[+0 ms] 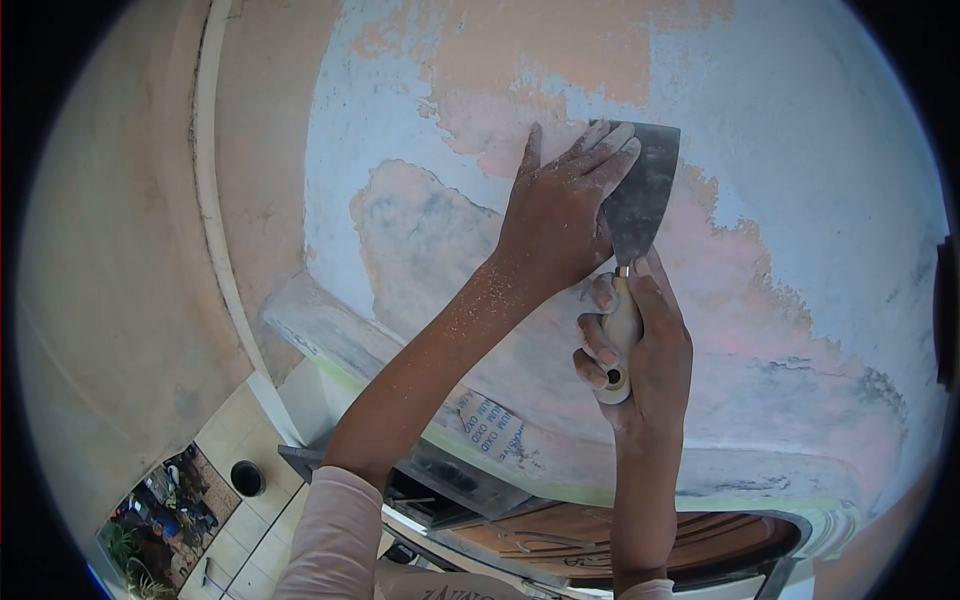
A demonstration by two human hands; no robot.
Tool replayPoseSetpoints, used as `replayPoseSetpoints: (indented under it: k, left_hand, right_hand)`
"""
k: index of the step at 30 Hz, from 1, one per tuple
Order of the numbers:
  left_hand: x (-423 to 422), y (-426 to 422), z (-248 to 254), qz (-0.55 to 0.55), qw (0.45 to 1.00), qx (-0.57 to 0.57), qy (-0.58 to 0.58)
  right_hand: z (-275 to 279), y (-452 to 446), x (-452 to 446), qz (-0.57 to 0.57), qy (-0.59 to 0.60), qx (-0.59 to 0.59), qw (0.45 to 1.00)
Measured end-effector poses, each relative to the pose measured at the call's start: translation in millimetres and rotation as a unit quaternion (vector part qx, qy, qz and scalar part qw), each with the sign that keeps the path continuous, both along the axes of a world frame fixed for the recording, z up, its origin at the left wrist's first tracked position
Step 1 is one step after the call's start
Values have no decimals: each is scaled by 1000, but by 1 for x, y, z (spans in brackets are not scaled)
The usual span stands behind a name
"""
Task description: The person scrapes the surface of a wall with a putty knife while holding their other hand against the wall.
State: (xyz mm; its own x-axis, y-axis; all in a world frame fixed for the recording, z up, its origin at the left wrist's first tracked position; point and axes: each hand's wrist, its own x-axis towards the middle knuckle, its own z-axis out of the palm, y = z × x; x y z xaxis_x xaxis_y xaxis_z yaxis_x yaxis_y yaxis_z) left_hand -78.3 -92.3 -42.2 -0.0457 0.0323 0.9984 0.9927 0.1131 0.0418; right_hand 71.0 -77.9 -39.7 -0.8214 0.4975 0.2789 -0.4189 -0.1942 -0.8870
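My right hand point(655, 345) is wrapped round the pale wooden handle point(622, 325) of a scraper. Its wide dark metal blade point(648, 185) points up against the wall point(800, 120). My left hand point(565, 205) lies flat with fingers stretched out, the fingertips over the left part of the blade and the thumb side apart. Whitish dust coats the fingers and left forearm. The wall around the blade has peeling light-blue paint, with pinkish and grey patches laid bare.
Below the patch runs a ledge point(740, 460), with a printed piece of sandpaper point(490, 428) on it. Under it shows a brown panel with curved lines point(560, 540). At lower left, a black bucket point(247, 478) stands on floor tiles, near plants and assorted items point(165, 510).
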Motion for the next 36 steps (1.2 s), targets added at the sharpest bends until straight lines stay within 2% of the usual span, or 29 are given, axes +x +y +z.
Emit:
replayPoseSetpoints:
  k: [3,4,7,10,13,16,21,25,30,34,36]
  left_hand:
    - [-14,-8,18,-6,999,-2,-32]
    - [-16,-7,14,5,1000,-13,-22]
    - [-3,-9,-10,5,999,-32,-12]
    - [-16,-14,2,30,999,-22,-23]
    - [-24,-19,11,6,999,-19,-36]
    - [-18,-15,-8,10,999,-28,-15]
    - [-33,-24,15,8,1000,12,-15]
    - [-21,-21,-13,21,999,-42,-14]
    - [-48,-35,19,1,999,-22,-34]
    - [-24,-32,-9,35,996,-78,-23]
    - [-34,-36,4,50,996,-68,-22]
  right_hand:
    - [25,-7,-14,29,-2,13,1000]
    - [21,-7,-12,22,-9,15,1000]
    - [-8,9,1,103,13,7,995]
    - [2,6,-16,78,-11,15,997]
    - [14,2,-24,98,-2,11,995]
    - [-12,5,-11,113,7,17,993]
    - [14,-3,-31,96,3,0,995]
    - [-12,1,-24,93,7,10,996]
    - [22,-14,-43,99,10,25,995]
    - [-6,0,-29,88,-4,7,996]
    - [-7,-2,-34,84,-1,-7,996]
